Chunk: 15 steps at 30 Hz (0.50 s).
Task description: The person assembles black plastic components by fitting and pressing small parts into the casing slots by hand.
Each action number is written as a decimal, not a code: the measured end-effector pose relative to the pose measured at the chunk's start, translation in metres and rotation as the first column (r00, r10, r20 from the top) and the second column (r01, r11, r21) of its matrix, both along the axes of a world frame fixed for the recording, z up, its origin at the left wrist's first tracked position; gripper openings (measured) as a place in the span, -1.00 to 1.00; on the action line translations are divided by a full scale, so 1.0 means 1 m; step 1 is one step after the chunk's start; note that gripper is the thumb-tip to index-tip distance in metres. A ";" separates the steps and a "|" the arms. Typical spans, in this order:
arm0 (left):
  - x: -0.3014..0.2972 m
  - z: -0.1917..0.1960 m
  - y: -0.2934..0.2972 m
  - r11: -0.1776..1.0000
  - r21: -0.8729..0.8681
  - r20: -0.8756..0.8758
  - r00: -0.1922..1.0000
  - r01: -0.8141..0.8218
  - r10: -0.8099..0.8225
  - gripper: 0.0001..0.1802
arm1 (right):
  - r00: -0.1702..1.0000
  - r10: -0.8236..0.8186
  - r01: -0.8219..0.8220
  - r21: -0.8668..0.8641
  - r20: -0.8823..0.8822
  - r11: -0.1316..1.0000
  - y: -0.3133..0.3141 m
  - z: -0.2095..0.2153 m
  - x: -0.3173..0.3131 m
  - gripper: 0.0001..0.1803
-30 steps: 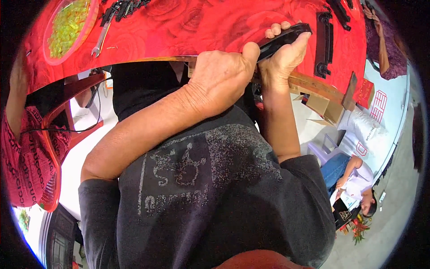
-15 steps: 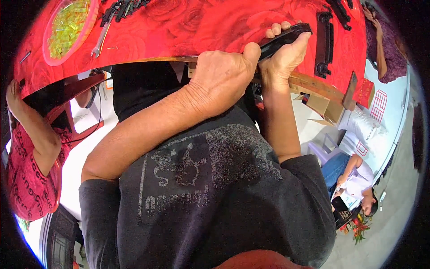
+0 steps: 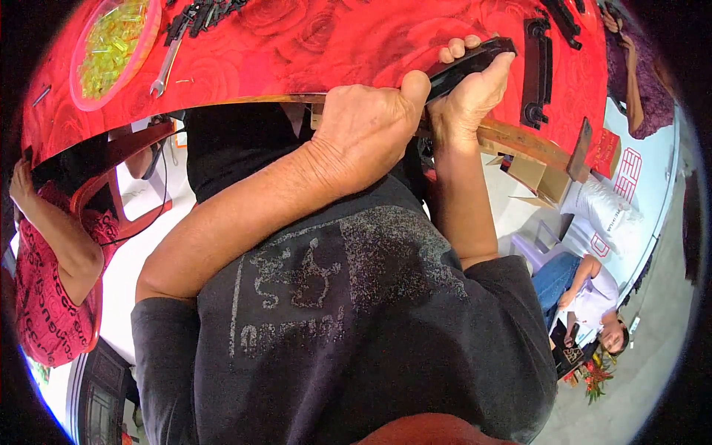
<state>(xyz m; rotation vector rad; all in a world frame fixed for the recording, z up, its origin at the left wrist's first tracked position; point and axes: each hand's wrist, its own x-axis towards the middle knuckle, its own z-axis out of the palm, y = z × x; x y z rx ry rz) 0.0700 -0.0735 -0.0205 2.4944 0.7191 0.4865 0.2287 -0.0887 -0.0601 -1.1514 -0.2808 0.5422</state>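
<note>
My right hand [image 3: 475, 85] is wrapped round a long black plastic-looking bar [image 3: 475, 65], held aslant over the table's near edge. The bar's far end shows above the thumb, and the fingertips curl over its far side. My left hand [image 3: 374, 130] is closed in a fist against the bar's near end, with its thumb laid along it. Its fingers and that end of the bar are hidden from view. A similar black bar [image 3: 535, 74] with knobbed ends lies on the red cloth just right of my right hand.
The red-covered table [image 3: 311, 52] bears a pink basin [image 3: 76, 85] of yellow-green clear pieces, a wrench [image 3: 165, 70] and small black parts [image 3: 200, 16]. A flat metal strip [image 3: 580, 150] juts from the right edge, above a cardboard box [image 3: 545, 185]. Co-workers sit left and right.
My hands and the black bar have barely moved. The person at the left has shifted their arm slightly, and the seated person at the lower right has turned their head.
</note>
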 end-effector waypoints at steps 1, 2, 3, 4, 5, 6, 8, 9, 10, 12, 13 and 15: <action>0.000 0.001 0.000 1.000 -0.009 -0.002 1.000 -0.001 0.001 -0.82 | 1.000 -0.001 0.001 0.000 0.002 1.000 0.000 -0.001 0.001 -0.59; 0.000 0.001 0.000 1.000 -0.019 -0.007 1.000 -0.002 0.002 -0.82 | 1.000 0.017 -0.017 0.011 -0.008 1.000 -0.001 -0.002 0.002 -0.60; 0.001 0.001 0.000 1.000 -0.019 -0.007 1.000 -0.001 0.001 -0.82 | 0.999 0.034 -0.034 0.021 -0.017 0.999 -0.001 -0.004 0.003 -0.60; 0.002 0.001 0.000 1.000 -0.012 -0.016 1.000 -0.003 0.002 -0.83 | 0.999 0.033 -0.032 0.021 -0.017 0.999 -0.001 -0.005 0.005 -0.60; 0.003 0.001 0.000 1.000 -0.005 -0.023 1.000 -0.002 0.002 -0.83 | 0.999 0.038 -0.038 0.022 -0.031 0.999 0.000 -0.006 0.006 -0.60; 0.004 0.001 0.000 1.000 -0.004 -0.019 1.000 0.002 -0.002 -0.83 | 0.998 0.043 -0.042 0.022 -0.044 0.999 0.000 -0.005 0.008 -0.61; 0.004 0.001 0.000 1.000 0.003 -0.013 1.000 0.013 -0.013 -0.84 | 0.999 0.028 -0.027 0.020 -0.043 0.999 0.001 -0.004 0.005 -0.61; 0.004 0.001 0.000 1.000 0.005 -0.008 1.000 0.017 -0.017 -0.84 | 0.999 0.017 -0.016 0.017 -0.046 1.000 0.002 -0.003 0.002 -0.61; 0.004 0.000 0.000 1.000 0.005 -0.008 1.000 0.018 -0.018 -0.84 | 0.999 0.007 -0.006 0.018 -0.043 1.000 0.004 -0.002 0.000 -0.61; 0.004 0.001 0.000 0.999 0.008 0.005 1.000 0.031 -0.031 -0.84 | 0.999 0.003 -0.003 0.016 -0.035 1.000 0.004 -0.004 -0.002 -0.61; 0.004 0.002 0.000 0.999 0.012 -0.014 0.999 0.029 -0.029 -0.84 | 0.999 -0.008 0.010 0.022 -0.051 1.000 0.004 -0.002 -0.003 -0.61; 0.004 0.003 0.001 1.000 0.015 -0.037 0.999 0.025 -0.024 -0.83 | 0.999 -0.008 0.009 0.041 -0.040 0.999 0.005 -0.001 -0.004 -0.60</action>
